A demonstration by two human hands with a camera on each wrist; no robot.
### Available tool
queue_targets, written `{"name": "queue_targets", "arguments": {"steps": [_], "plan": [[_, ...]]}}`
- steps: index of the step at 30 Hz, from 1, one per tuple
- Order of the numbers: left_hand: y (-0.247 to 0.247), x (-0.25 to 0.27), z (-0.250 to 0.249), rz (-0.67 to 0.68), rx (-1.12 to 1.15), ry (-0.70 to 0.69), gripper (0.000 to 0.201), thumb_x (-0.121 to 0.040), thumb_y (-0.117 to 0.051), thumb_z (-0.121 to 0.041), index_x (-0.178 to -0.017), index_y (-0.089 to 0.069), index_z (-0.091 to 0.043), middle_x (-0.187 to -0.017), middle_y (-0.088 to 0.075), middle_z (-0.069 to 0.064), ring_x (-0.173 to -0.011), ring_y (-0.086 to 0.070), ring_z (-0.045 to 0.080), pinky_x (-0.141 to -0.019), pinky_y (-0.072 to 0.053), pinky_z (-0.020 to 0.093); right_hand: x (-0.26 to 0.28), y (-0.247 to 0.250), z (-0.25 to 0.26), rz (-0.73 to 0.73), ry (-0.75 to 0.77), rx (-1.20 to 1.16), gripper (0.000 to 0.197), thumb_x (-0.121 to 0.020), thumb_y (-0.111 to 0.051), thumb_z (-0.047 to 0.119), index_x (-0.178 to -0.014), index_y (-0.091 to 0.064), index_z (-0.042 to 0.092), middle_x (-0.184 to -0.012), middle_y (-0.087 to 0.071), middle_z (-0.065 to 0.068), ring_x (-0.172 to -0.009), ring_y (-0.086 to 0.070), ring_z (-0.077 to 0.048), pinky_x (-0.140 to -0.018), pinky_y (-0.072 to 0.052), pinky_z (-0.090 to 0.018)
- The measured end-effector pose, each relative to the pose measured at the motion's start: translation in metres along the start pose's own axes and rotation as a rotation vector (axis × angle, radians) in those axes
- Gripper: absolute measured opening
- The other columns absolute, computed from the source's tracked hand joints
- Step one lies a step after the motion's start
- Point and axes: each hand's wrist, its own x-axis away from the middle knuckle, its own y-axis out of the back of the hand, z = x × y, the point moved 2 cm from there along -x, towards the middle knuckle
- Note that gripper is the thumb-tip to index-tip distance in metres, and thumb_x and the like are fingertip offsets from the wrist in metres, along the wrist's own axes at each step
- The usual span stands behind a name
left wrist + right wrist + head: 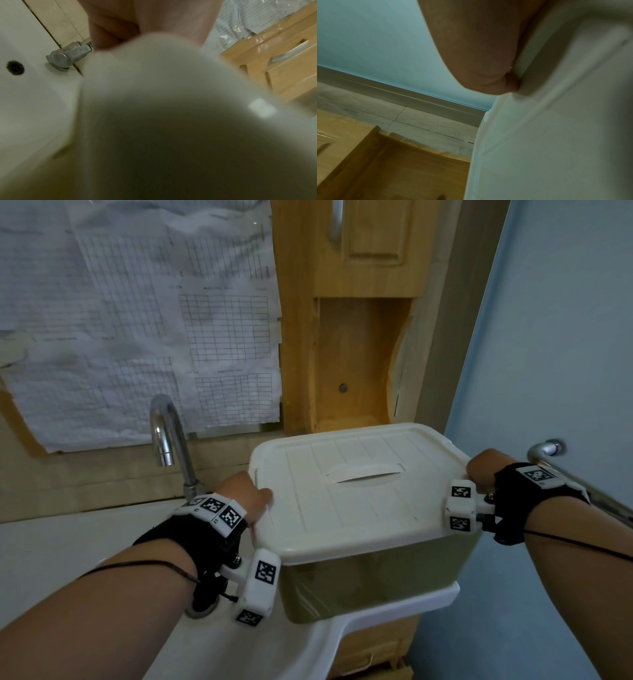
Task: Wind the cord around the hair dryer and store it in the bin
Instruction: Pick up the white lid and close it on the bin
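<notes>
A plastic bin with a white lid on it stands on the right end of the sink counter. My left hand grips the lid's left edge, thumb lying on top. My right hand grips the lid's far right corner. In the left wrist view the blurred bin fills the frame, with my curled fingers above it. In the right wrist view my right hand presses against the bin's rim. The hair dryer and its cord are not in sight.
A chrome faucet rises just left of the bin behind the white sink. A wooden cabinet stands behind the bin. Gridded papers cover the wall at left. A metal rail runs along the blue wall at right.
</notes>
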Motion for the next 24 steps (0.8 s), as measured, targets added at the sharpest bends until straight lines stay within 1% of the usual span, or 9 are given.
{"name": "queue_targets", "arguments": {"steps": [4,9,11,13,16,18,19,21,24], "plan": [[-0.002,-0.004,0.002,-0.001,-0.002,-0.018,0.04,-0.09,-0.05,-0.032,-0.118,-0.055,-0.003,-0.111,-0.065,0.016,-0.082,-0.054,0.025,-0.065,-0.037,0.027,-0.003,-0.001,-0.002,0.0,-0.017,-0.015,0.04,-0.088,-0.05,0.005,-0.127,-0.053,-0.002,-0.131,-0.055,-0.02,-0.091,-0.05,-0.021,-0.073,-0.04,-0.031],[-0.003,-0.005,0.004,-0.001,0.01,-0.028,0.037,-0.09,-0.05,-0.031,-0.115,-0.054,-0.004,-0.097,-0.06,0.011,-0.078,-0.055,0.023,-0.05,-0.032,0.025,-0.01,-0.001,-0.004,-0.065,0.004,0.028,0.038,-0.086,-0.051,0.005,-0.123,-0.055,-0.004,-0.126,-0.058,-0.023,-0.104,-0.058,-0.033,-0.074,-0.038,-0.031],[-0.004,-0.007,0.005,-0.001,0.019,-0.029,0.036,-0.09,-0.05,-0.031,-0.114,-0.055,-0.004,-0.095,-0.06,0.01,-0.075,-0.056,0.022,-0.048,-0.032,0.024,-0.012,-0.001,-0.005,-0.1,0.0,0.049,0.038,-0.086,-0.051,0.006,-0.123,-0.054,-0.004,-0.126,-0.057,-0.025,-0.115,-0.055,-0.037,-0.075,-0.038,-0.031],[-0.005,-0.009,0.006,0.006,0.037,-0.032,0.036,-0.089,-0.05,-0.031,-0.114,-0.055,-0.004,-0.099,-0.064,0.012,-0.078,-0.06,0.024,-0.049,-0.035,0.024,-0.011,-0.001,-0.006,-0.078,-0.021,0.048,0.039,-0.086,-0.051,0.007,-0.124,-0.055,-0.003,-0.127,-0.057,-0.022,-0.116,-0.055,-0.036,-0.074,-0.038,-0.031],[-0.007,-0.012,0.008,0.01,0.056,-0.036,0.037,-0.088,-0.05,-0.031,-0.114,-0.055,-0.004,-0.102,-0.066,0.014,-0.083,-0.063,0.026,-0.056,-0.042,0.026,-0.01,-0.001,-0.006,-0.056,0.003,0.107,0.027,-0.085,-0.053,0.008,-0.11,-0.062,0.001,-0.111,-0.062,-0.02,-0.093,-0.058,-0.031,-0.069,-0.041,-0.03],[-0.007,-0.013,0.008,0.014,0.051,-0.044,0.036,-0.088,-0.05,-0.03,-0.113,-0.055,-0.004,-0.098,-0.065,0.012,-0.077,-0.061,0.023,-0.053,-0.04,0.025,-0.013,0.002,-0.006,-0.089,0.036,0.185,0.012,-0.083,-0.054,0.008,-0.091,-0.061,0.002,-0.093,-0.063,-0.018,-0.081,-0.055,-0.031,-0.071,-0.041,-0.031],[-0.007,-0.013,0.008,0.014,0.042,-0.045,0.036,-0.089,-0.049,-0.03,-0.113,-0.055,-0.004,-0.096,-0.063,0.011,-0.072,-0.058,0.02,-0.051,-0.037,0.024,-0.01,0.004,-0.004,-0.1,0.053,0.189,0.009,-0.081,-0.055,0.007,-0.088,-0.059,0.002,-0.093,-0.064,-0.019,-0.079,-0.054,-0.031,-0.072,-0.04,-0.032],[-0.006,-0.013,0.008,0.009,0.028,-0.045,0.036,-0.089,-0.049,-0.03,-0.113,-0.055,-0.004,-0.095,-0.061,0.01,-0.072,-0.056,0.02,-0.049,-0.034,0.024,-0.008,0.006,-0.003,-0.099,0.084,0.203,0.019,-0.08,-0.057,0.003,-0.098,-0.059,0.001,-0.107,-0.064,-0.022,-0.082,-0.052,-0.03,-0.075,-0.041,-0.034],[-0.006,-0.013,0.008,0.009,0.03,-0.045,0.036,-0.089,-0.049,-0.03,-0.114,-0.055,-0.005,-0.096,-0.061,0.01,-0.078,-0.057,0.024,-0.05,-0.034,0.023,-0.002,0.007,-0.002,-0.078,0.06,0.096,0.056,-0.075,-0.059,-0.006,-0.128,-0.051,0.01,-0.123,-0.059,-0.02,-0.097,-0.055,-0.032,-0.084,-0.047,-0.036]]}}
